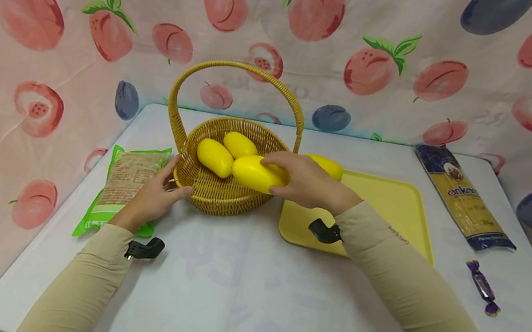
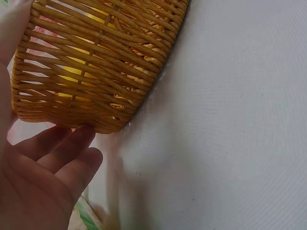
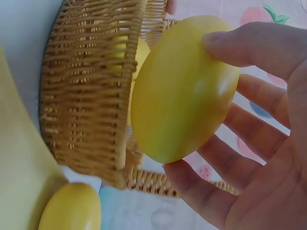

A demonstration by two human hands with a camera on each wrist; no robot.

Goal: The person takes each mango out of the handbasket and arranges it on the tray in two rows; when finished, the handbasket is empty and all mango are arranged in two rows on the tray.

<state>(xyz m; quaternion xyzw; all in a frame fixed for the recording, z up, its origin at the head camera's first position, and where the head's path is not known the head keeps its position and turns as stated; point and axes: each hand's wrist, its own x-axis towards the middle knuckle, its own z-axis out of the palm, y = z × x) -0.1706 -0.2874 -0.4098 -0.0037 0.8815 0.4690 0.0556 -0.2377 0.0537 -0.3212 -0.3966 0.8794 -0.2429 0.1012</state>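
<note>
My right hand (image 1: pixel 307 183) grips a smooth yellow mango (image 1: pixel 258 174) with thumb and fingers, over the right side of the wicker basket (image 1: pixel 218 206). In the right wrist view the held mango (image 3: pixel 184 91) is right at the basket's rim, thumb on one side and fingertips on the other. Two more mangoes lie inside the basket, one at the left (image 1: pixel 215 158) and one behind it. My left hand (image 1: pixel 152 200) holds the basket's left side, thumb toward the front; in the left wrist view its fingertips (image 2: pixel 86 139) touch the woven wall (image 2: pixel 96 67).
Another mango (image 1: pixel 325 167) lies at the back left of a yellow tray (image 1: pixel 368 214), partly behind my right hand. A green-edged packet (image 1: pixel 130 179) lies left of the basket. At the right are a blue-and-gold pasta bag (image 1: pixel 464 197) and a purple wrapped candy (image 1: pixel 483 287). The basket's handle (image 1: pixel 242 66) arches high.
</note>
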